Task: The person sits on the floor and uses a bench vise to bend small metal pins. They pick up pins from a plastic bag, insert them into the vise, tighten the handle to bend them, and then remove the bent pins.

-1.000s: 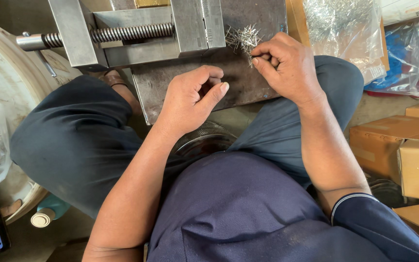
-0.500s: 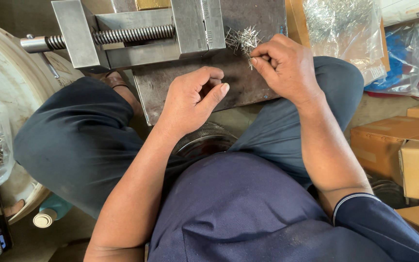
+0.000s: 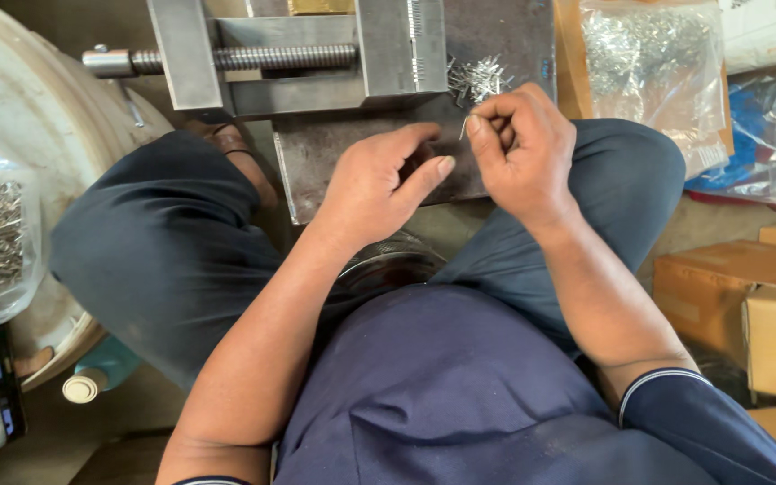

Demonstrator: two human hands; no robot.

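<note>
Pinching a thin little metal pin [image 3: 464,128] between thumb and forefinger, the right hand [image 3: 524,148] is curled tight, the other fingers folded into the palm. The pin is a short, shiny silver sliver, straight and stiff looking, and it sticks down out of the fingertips. Too small to make out anything more on it.

Just above those fingers sits a loose pile of pins [image 3: 475,80], same bright metal, all spiky and tangled, lying on a dull grey steel plate [image 3: 505,36] with a scuffed, matte surface.

The left hand [image 3: 379,184] is right next to the right one, fingers half curled with the thumb stretched toward the pin. Can't tell if it's holding anything, the palm faces away.

Up and left of the fingers is a chunky steel vise [image 3: 303,54]: blocky jaws with flat brushed faces, plus a long threaded screw.

Further right of the fingers, a crinkly clear plastic bag [image 3: 653,67] is stuffed with more silvery bits, and plain brown cardboard boxes [image 3: 747,296] sit below it.
</note>
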